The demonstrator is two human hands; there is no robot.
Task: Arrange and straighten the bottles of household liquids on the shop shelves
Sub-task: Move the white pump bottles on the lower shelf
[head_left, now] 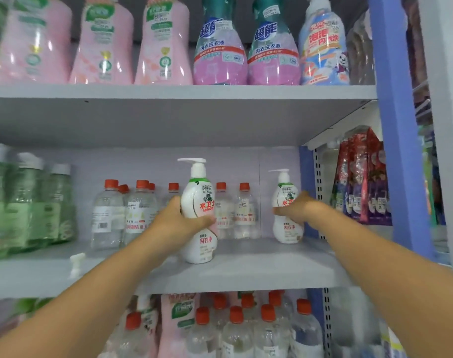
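Observation:
On the middle shelf (246, 270) stand two white pump bottles with red lettering. My left hand (176, 220) grips the nearer pump bottle (198, 202) around its waist; it stands upright near the shelf's middle. My right hand (295, 206) holds the second pump bottle (287, 228) at its waist, upright at the back right by the blue upright. Behind them stand several clear bottles with orange caps (140, 210).
Green bottles (26, 205) fill the shelf's left end. A small white part (77, 262) lies loose on the shelf's front left. Pink and blue detergent bottles (220, 47) line the shelf above; more orange-capped bottles (235, 329) below. Red sachets (362, 177) hang at right.

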